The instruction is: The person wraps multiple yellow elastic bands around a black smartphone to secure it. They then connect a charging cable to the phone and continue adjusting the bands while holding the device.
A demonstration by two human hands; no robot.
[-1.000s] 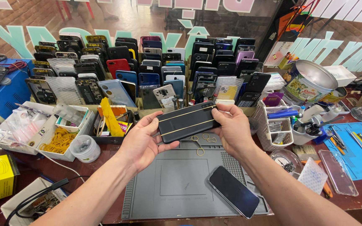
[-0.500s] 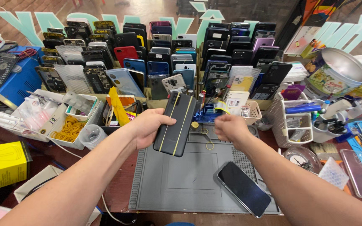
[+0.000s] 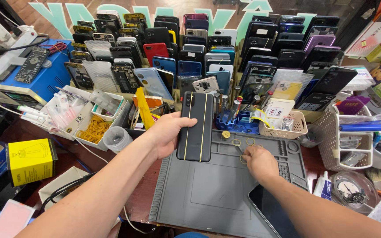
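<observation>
Left hand grips the black phone upright, lengthwise away; right hand pinches rubber bands.

Both forearms are bare to the frame edge; no sleeves visible. The left hand and right hand carry no gloves. No rings or watch seen.

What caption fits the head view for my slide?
Left hand holds a black phone upright while right hand touches yellow rubber bands on a grey mat.
</observation>
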